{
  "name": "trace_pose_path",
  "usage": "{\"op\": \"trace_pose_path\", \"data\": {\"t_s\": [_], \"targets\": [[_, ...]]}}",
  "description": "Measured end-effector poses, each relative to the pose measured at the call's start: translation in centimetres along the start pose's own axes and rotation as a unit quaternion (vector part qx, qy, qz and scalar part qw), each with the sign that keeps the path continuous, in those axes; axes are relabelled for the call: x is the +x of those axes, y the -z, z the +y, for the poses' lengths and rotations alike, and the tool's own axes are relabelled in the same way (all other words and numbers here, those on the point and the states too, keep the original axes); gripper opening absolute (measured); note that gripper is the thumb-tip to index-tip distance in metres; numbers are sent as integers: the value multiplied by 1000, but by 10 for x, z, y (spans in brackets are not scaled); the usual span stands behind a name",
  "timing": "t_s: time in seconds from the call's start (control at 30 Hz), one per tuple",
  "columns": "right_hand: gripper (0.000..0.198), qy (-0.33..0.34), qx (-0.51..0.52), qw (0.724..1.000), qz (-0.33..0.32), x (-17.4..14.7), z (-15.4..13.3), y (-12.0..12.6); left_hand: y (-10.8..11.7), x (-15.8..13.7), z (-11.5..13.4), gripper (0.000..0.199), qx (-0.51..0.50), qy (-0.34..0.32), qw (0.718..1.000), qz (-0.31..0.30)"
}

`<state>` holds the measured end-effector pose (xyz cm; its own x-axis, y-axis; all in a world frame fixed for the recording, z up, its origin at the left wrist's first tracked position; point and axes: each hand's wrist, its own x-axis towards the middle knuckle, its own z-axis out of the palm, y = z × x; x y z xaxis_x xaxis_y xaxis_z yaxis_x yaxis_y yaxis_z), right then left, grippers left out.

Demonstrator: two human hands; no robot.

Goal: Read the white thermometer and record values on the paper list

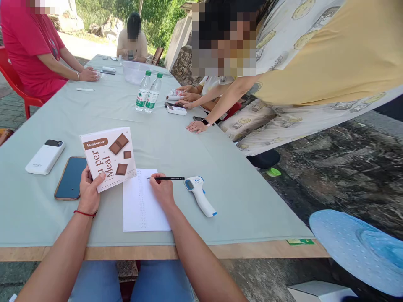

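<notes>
My left hand [90,188] grips a white box [108,157] by its lower left corner, thumb on the front. The box reads "NutriMotion" and "Meal" and shows brown chocolate pieces. Between the fingers of my right hand [163,189] is a black pencil [171,178], its tip pointing left over a sheet of paper [132,212]. Down the paper runs a column of small writing. Just right of that hand lies a white and blue infrared thermometer [201,196]. A dark smartphone [71,178] rests partly behind my left hand, and a white power bank [45,157] sits farther left.
Two water bottles [147,92] stand mid-table, before a clear plastic basin [134,72]. A person in yellow [330,54] leans over the right edge, hand [197,126] on the tablecloth. Others sit at the left and far end. A blue hat [355,247] is at lower right.
</notes>
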<state>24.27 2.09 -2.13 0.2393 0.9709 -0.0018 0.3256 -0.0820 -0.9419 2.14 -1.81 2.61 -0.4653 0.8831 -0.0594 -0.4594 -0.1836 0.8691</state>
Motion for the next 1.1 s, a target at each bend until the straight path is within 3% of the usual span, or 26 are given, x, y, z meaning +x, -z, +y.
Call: {"op": "trace_pose_path", "data": {"t_s": [0.7,1.1], "targets": [[19,-6,9,1000,5,-1,-1,0,0,0,0,59,-6,-1,1000,5],[20,-22,60,997,47,0,-1,1,2,1,-3,58,-1,-7,1000,-5]]}}
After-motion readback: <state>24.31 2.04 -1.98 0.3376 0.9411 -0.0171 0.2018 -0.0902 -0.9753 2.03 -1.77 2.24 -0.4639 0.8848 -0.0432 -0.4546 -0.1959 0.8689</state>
